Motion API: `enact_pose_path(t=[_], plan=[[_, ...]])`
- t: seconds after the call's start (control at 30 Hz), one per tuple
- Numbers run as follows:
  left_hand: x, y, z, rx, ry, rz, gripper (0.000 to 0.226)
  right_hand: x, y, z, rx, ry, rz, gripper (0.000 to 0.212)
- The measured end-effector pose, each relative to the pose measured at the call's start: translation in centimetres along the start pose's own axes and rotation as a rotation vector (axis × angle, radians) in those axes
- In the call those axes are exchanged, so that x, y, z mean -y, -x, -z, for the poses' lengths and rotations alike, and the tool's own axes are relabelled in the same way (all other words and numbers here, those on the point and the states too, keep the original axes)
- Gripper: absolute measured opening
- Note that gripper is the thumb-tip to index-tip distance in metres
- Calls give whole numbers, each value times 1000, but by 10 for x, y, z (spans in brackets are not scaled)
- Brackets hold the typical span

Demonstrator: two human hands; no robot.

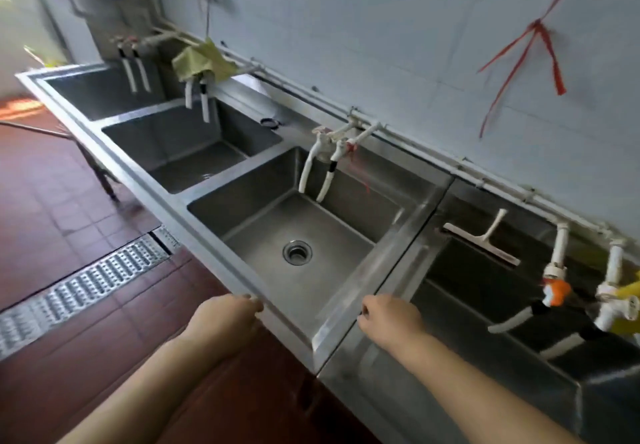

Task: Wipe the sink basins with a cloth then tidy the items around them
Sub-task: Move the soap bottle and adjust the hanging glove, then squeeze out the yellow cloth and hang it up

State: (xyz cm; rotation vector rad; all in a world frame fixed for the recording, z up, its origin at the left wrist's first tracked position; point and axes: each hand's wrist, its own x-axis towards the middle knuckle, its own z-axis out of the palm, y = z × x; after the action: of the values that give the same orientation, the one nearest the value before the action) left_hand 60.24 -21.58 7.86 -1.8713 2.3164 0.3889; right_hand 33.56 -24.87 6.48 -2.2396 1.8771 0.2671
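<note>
Steel-grey sink basin [277, 235] between both hands; yellow-green cloth [202, 62] far beyond left hand [227, 317]; white squeegee [481, 241], orange tap fitting [557, 291] past right hand [391, 322]; red-brown floor tiles [69, 201] left.
</note>
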Motion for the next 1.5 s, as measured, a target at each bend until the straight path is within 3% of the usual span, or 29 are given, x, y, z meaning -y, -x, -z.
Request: enact_pose_path(t=[0.27,0.8,1.0,1.23,1.5], plan=[[121,20,17,-84,16,148,31,125,-65,21,-20,57,173,24],[344,-89,87,-63,-2,246,32,275,-282,57,-3,12,173,22],[414,-129,107,-39,15,201,31,333,-337,71,21,-47,152,18],[501,-207,124,-34,5,84,33,382,-398,88,25,-65,-30,19],[619,-275,164,-35,-46,-52,31,463,-478,128,-102,-143,-164,16]])
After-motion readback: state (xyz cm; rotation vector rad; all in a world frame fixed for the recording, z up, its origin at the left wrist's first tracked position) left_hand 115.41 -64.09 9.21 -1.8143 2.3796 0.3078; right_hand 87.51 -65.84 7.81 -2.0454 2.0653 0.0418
